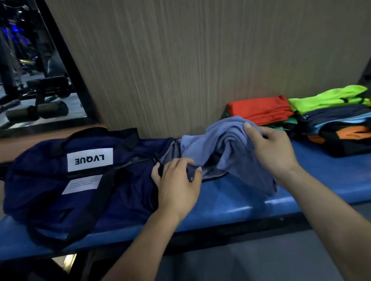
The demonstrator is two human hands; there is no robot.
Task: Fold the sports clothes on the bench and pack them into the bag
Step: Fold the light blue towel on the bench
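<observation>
L hand (176,184) pinches navy fabric duffel bag (86,184) opening edge, R hand (273,150) grips folded light-blue cloth garment (227,144) at bag mouth on blue bench (327,183).

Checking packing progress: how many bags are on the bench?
1. A navy bag lies on the blue bench's left part, its open end facing the folded clothes; nothing suggests another, though the frame's right edge is dark.

Both bare forearms reach forward from the lower edge of the view, angled slightly toward each other. The left hand (177,184) lies palm down, its fingers curled and pinching an edge of cloth near the fingertips. The right hand (272,150) sits higher and farther forward, thumb up and fingers wrapped over the top of bunched fabric.
</observation>
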